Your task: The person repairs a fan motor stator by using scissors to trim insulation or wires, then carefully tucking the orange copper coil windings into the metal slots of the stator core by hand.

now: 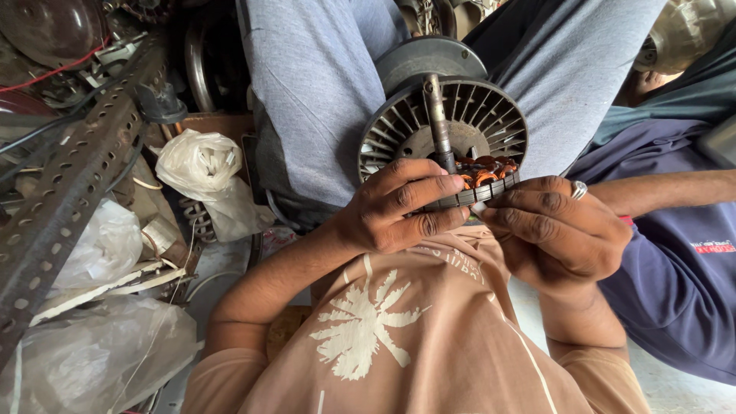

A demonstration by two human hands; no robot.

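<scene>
Plainly mid-job on the motor (pixel 460 115): held up in front of the chest, between the knees in grey trousers (pixel 314 100), shaft (pixel 437 115) pointing back toward the camera. Gripped at the near rim by both hands. Left hand (pixel 399 203) curled round the edge from the left, fingers laid across the slotted band just below the shaft. Right hand (pixel 556 230), with a ring (pixel 579 189) on one finger, closed narrow on the same rim from the right, thumb and fingertips pinched together close to the copper wire (pixel 483 170). Seemed to be working at that wire or the slots beside it, though the fingers hid the exact contact. Judged an early or middle step, with the coils still seated in the core. Called for a steady left-hand hold and fine fingertip work from the right, given how tightly the wire sat.

As for containers, only bags off to the left: a white plastic bag (pixel 201 165), bunched shut, contents hidden; a clear bag (pixel 103 245) below it beside a holed metal bar (pixel 69 192), also unreadable. Noted another person's forearm (pixel 667 192) at the right, apart from the work
</scene>
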